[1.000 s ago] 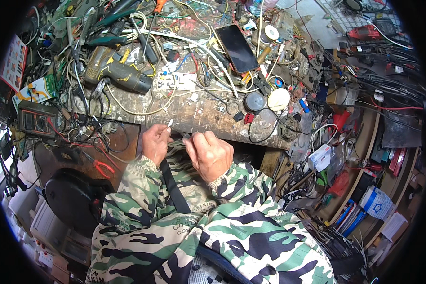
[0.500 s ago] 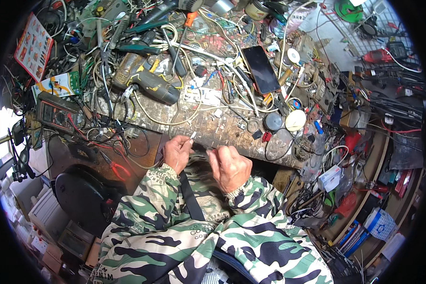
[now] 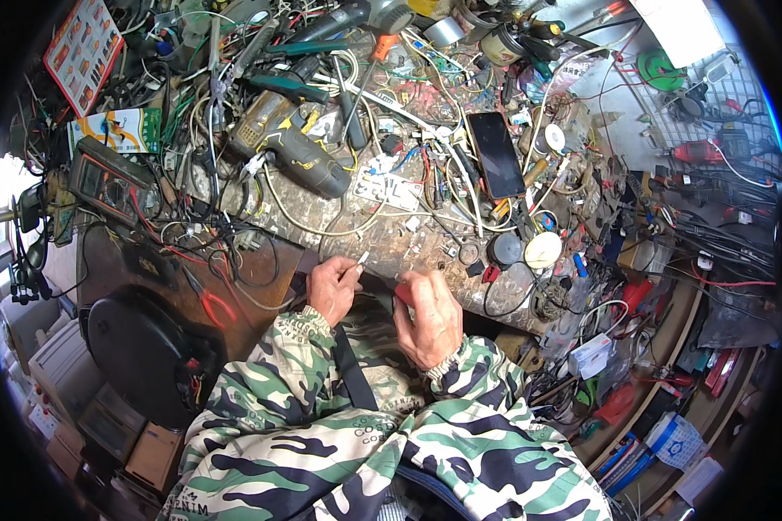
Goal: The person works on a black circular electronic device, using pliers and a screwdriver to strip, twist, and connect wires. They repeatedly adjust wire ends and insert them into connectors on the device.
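Note:
Just off the near edge of the workbench (image 3: 321,221), my left hand (image 3: 332,291) pinches a small white piece (image 3: 362,258) between thumb and fingertips. The piece is slim and pale, too small for its kind to show. My right hand (image 3: 432,321) is a short way to the right, its fingers curled together and the back of the hand turned up. Whatever it may hold is hidden by the fingers. Between the hands lies a dark area whose nature I cannot tell. Both sleeves are camouflage cloth.
On the bench lie a cordless drill (image 3: 295,148), a black phone (image 3: 495,154), loose wires and a round black tin (image 3: 505,249). At left are a multimeter (image 3: 104,182) and red-handled pliers (image 3: 213,304). Shelves with cables and packets (image 3: 669,443) stand at right.
The view has shifted a little, moving the bench rightward in the picture. My right hand has turned slightly, its fingers pointing more forward. My left hand keeps the white piece.

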The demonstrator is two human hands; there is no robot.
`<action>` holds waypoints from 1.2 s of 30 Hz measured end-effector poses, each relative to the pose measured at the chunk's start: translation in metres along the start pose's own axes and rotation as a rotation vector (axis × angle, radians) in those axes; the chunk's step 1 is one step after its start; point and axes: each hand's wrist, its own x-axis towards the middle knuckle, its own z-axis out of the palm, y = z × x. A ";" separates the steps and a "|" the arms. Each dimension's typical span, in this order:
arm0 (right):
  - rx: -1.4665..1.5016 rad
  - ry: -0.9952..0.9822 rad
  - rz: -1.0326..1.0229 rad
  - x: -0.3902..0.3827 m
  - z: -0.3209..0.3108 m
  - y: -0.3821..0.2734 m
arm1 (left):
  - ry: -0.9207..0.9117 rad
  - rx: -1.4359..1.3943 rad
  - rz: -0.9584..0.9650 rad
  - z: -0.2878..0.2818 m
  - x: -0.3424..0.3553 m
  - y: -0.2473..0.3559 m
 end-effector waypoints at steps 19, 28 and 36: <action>0.043 -0.143 -0.015 -0.004 -0.005 0.006 | 0.013 -0.077 0.001 0.001 -0.003 0.002; 0.018 -0.071 0.352 -0.004 0.001 0.018 | 0.057 0.017 -0.001 0.004 -0.005 0.005; 0.825 -0.043 0.794 -0.008 -0.017 0.030 | 0.156 -0.129 0.014 -0.019 -0.031 0.003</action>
